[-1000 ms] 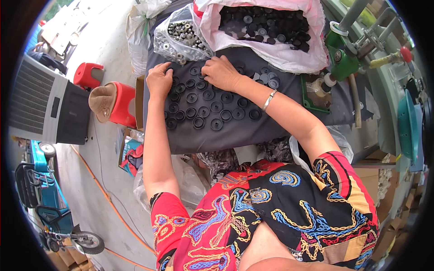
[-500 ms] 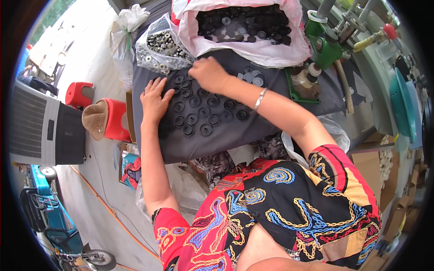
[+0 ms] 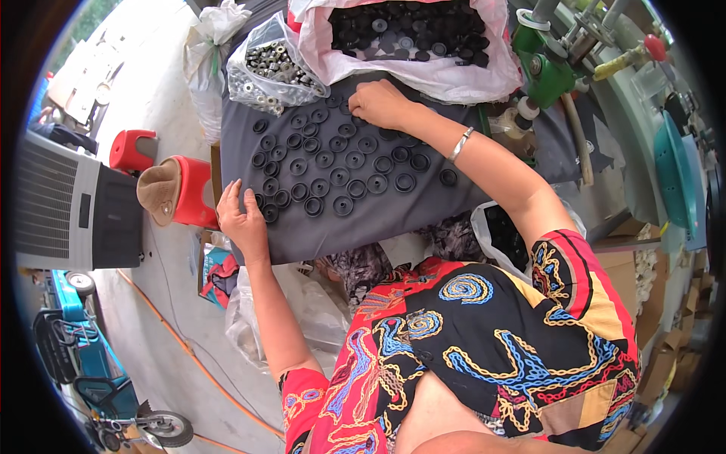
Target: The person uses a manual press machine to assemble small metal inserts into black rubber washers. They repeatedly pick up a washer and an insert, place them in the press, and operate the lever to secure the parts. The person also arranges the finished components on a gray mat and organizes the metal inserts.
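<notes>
Many round black plastic caps (image 3: 325,159) with raised rims lie spread over the dark grey cloth (image 3: 318,240) on the table. At its left edge my left hand (image 3: 243,225) rests low, fingers apart, beside the nearest caps and holding nothing. Farther away, my right hand (image 3: 380,104) is bent down over the far side of the spread, fingers drawn together. Its fingertips are at the caps there, and what they may hold is hidden. Just beyond, a clear plastic bag (image 3: 240,85) holds small metal fittings (image 3: 281,66).
A large white sack (image 3: 423,91) of black caps stands open at the far side. Green machinery (image 3: 552,79) with a red-knobbed lever (image 3: 655,48) is at right. On the left floor are red stools (image 3: 198,193), a brown hat (image 3: 159,193) and an air cooler (image 3: 57,204).
My left hand has moved left and nearer, off the caps' far side. My right hand has shifted right and slightly farther away. The caps now lie spread wider to the left and right.
</notes>
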`<state>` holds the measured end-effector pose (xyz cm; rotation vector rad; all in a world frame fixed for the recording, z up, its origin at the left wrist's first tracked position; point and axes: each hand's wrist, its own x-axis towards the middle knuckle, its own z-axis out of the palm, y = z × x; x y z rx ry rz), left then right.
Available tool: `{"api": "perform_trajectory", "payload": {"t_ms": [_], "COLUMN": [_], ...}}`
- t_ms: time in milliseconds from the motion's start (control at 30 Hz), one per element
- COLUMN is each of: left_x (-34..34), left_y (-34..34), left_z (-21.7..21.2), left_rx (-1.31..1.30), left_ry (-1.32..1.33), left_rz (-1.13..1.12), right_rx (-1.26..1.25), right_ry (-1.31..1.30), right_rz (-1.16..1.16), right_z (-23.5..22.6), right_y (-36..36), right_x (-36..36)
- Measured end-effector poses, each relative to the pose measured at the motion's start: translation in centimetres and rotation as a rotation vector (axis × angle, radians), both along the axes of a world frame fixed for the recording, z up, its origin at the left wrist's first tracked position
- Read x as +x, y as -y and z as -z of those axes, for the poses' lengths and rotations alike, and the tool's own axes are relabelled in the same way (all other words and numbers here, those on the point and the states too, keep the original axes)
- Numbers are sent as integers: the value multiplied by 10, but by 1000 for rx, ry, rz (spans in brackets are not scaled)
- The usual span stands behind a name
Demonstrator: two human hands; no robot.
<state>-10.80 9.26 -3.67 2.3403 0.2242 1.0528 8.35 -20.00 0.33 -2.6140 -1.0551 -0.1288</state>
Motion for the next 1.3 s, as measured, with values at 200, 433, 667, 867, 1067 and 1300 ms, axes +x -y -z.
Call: {"api": "perform_trajectory", "payload": {"t_ms": [200, 433, 667, 867, 1067, 1300], "left_x": [1, 3, 3, 6, 4, 5], "left_y": [2, -3, -4, -3, -3, -1], "left_z": [2, 5, 5, 10, 6, 3], "left_rx": [5, 10, 63, 42, 50, 60], "left_ry": [-32, -81, -106, -75, -77, -91], "left_rz": [-5, -13, -23, -28, -20, -18], "right_rx": [50, -142, 45, 23, -147, -93], "right_ry": [62, 22, -103, 130, -2, 78], "right_rz": [108, 38, 106, -22, -285, -213], "right_z": [-1, -6, 0, 0, -12, -2], "right_y": [8, 12, 6, 3, -11, -28], "right_x": [8, 14, 26, 8, -18, -7]}}
